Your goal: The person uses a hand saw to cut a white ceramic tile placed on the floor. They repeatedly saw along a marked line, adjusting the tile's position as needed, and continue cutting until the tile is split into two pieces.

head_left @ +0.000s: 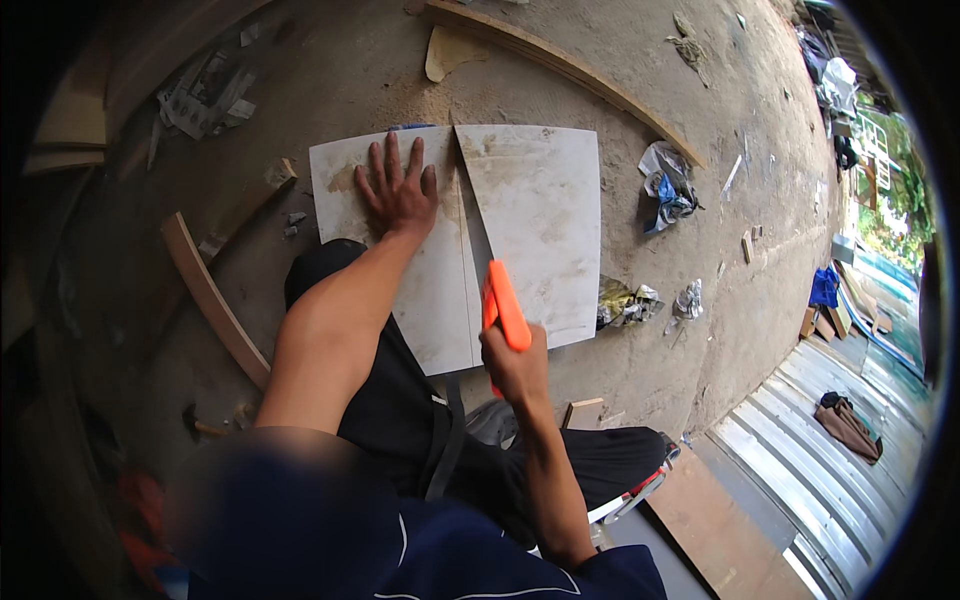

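A dirt-stained white board (545, 200) lies in front of me, with a thin dark line running down it. My left hand (400, 190) presses flat on the board's left part, fingers spread, holding nothing. My right hand (518, 362) is wrapped round the orange handle of a handsaw (508, 305). The saw's grey blade points away from me over the board, along the line, its tip at the far edge. Whether the teeth sit in a cut cannot be made out clearly. A bit of something blue shows under the board's far edge.
Sawdust (430, 103) lies beyond the board, near a long wooden strip (570, 65). Crumpled wrappers (668, 190) are scattered to the right. A curved wooden strip (212, 300) lies to the left. Corrugated metal sheets (800, 420) and a brown board (715, 510) sit at the lower right.
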Demonstrator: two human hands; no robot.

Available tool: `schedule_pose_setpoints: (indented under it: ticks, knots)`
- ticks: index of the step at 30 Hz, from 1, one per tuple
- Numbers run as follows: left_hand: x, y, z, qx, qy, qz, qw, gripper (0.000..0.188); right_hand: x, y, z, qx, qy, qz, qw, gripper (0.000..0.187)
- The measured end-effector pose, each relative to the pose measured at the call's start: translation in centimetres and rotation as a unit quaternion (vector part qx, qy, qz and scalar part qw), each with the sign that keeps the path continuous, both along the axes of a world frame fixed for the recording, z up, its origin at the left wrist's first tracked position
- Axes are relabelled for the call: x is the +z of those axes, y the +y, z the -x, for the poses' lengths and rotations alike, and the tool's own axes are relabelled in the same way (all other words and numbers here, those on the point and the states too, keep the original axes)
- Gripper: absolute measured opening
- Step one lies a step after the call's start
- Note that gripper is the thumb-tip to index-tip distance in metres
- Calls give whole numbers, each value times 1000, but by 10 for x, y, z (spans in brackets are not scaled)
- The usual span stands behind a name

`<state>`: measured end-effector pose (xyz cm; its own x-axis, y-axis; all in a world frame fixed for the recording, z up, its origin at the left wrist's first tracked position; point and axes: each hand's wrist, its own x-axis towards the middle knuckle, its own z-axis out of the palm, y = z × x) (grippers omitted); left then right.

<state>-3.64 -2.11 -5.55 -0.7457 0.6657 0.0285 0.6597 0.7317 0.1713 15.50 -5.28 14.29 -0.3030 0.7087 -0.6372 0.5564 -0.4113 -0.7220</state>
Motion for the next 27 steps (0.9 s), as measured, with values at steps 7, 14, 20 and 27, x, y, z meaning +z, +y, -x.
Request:
schedule_pose_setpoints:
  ticks: [7, 14, 20, 27]
  knots:
    - [2, 1, -13, -15, -18, -12, 1000, 49, -18, 27, 17, -35, 1, 24, 999, 30]
    - [-2, -4, 1, 2, 2, 11, 1000, 50, 20, -4, 1, 41, -13, -27, 999, 29]
    - [7, 6, -11, -9, -3, 10, 1000, 50, -32, 19, 8, 21, -10, -62, 998, 28]
    - [1, -5, 1, -1, 0, 12, 1000, 49, 4, -10, 11, 62, -9, -91, 994, 26]
